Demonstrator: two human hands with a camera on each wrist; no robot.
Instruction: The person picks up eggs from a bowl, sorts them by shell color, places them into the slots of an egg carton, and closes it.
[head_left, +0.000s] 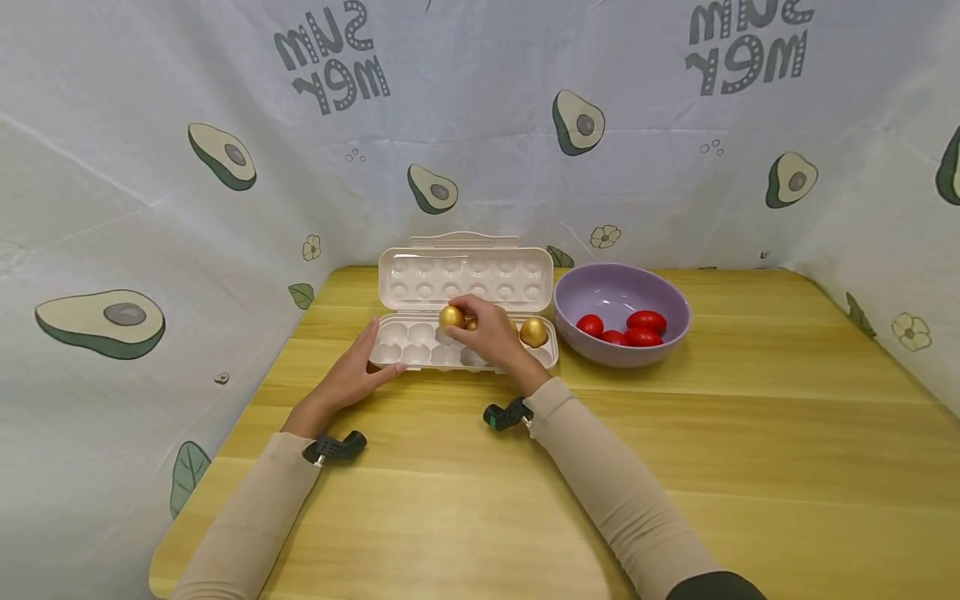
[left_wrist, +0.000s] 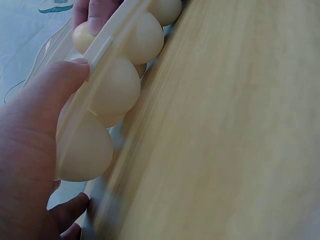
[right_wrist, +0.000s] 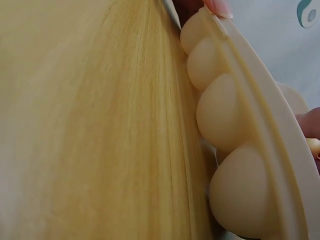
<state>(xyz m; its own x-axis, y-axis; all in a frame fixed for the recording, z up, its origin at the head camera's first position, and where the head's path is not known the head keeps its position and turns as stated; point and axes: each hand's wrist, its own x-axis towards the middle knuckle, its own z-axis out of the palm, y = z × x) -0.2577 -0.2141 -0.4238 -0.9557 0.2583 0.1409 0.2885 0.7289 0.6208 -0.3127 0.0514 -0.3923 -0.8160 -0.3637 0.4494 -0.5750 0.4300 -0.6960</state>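
Note:
A pale plastic egg carton (head_left: 427, 367) stands on the table with its lid (head_left: 465, 260) raised at the back. My left hand (head_left: 345, 379) grips its left end, thumb (left_wrist: 75, 72) on the front rim and fingers around the side. Over the tray, my right hand (head_left: 491, 333) pinches a golden egg (head_left: 451, 317) between thumb and fingers. Another golden egg (head_left: 534, 332) sits in the back row at the right end. More gold shows behind the right hand, partly hidden. Hollows on the left of the tray hold nothing.
Right of the carton, touching or very close, is a purple bowl (head_left: 622, 357) holding several red eggs (head_left: 647, 322). The wooden table (head_left: 420, 500) reaches a white curtain (head_left: 487, 125) printed with avocados at the back and sides. Each wrist wears a dark camera mount (head_left: 337, 448).

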